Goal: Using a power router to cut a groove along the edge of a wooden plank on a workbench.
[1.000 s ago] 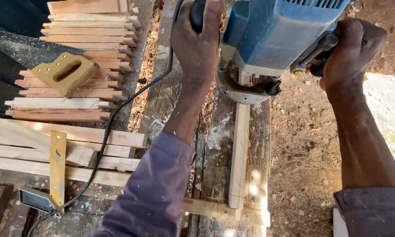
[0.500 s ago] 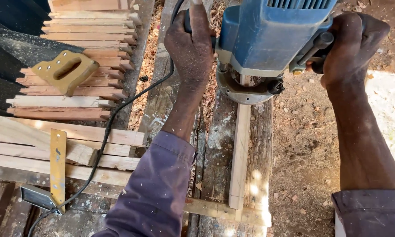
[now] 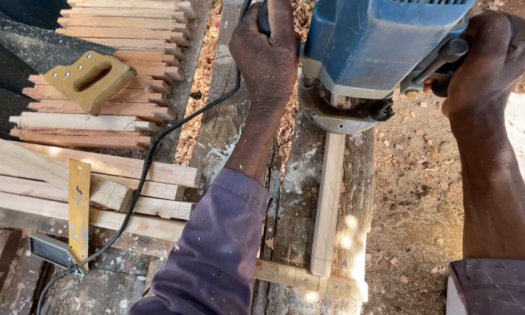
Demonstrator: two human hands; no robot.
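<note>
Both hands clamped on blue router (image 3: 373, 41): left hand (image 3: 268, 52), right hand (image 3: 484, 58). Wooden strip (image 3: 329, 198) underneath, long axis running back toward body along desk (image 3: 227, 122).

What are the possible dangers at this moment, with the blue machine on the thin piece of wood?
1. The power cord runs across the bench close to the left hand; it might snag and jerk the blue router.
2. The narrow wood strip shows no clamp, only a stop piece at its end, so it may shift sideways.
3. The router base is wider than the strip and could tip.
</note>
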